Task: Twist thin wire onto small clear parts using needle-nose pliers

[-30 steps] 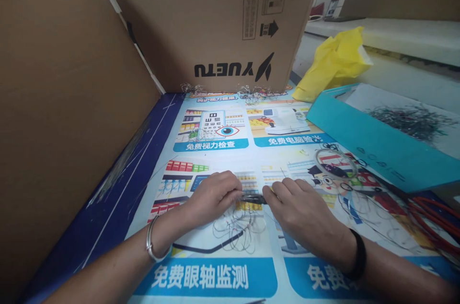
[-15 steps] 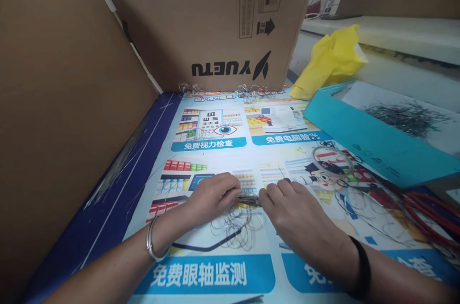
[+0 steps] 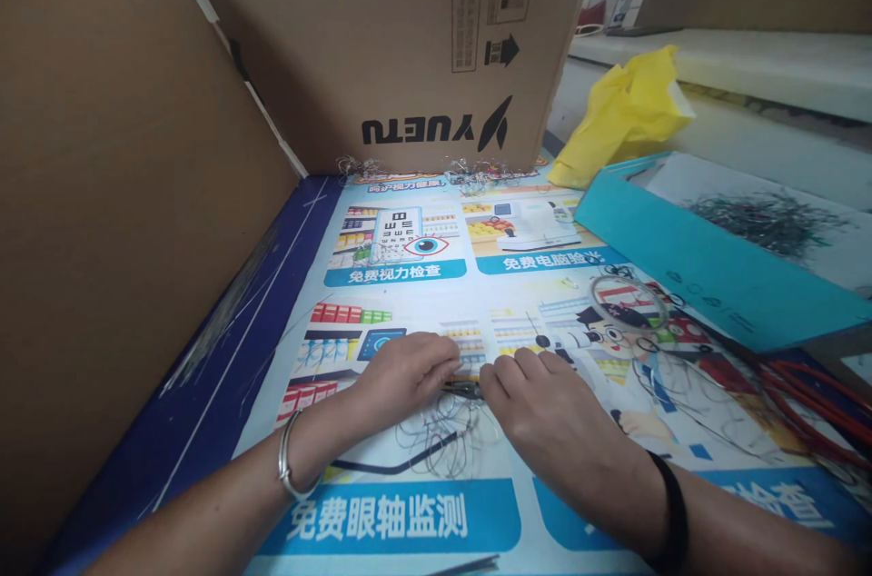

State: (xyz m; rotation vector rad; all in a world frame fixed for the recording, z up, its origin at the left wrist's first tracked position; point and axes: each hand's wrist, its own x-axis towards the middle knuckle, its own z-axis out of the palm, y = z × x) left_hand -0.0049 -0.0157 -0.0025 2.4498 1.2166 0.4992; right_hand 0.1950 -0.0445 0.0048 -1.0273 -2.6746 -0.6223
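So, right hand (image 3: 555,408) clamped on pliers (image 3: 464,389); left hand (image 3: 407,376) pinched, can't tell on what. Probably working wire (image 3: 442,444), calls for steadiness next.

Wire loops (image 3: 446,441) lie left of the tray (image 3: 681,258).

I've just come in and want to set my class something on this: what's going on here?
A person is working with both hands over a printed sheet. The right hand grips a dark tool, apparently pliers. The left hand is at the tool's tip, its fingers bent in; whatever they hold can't be made out. Just below lies a loose tangle of thin wire. To the right, a blue box holds a heap of thin strands.
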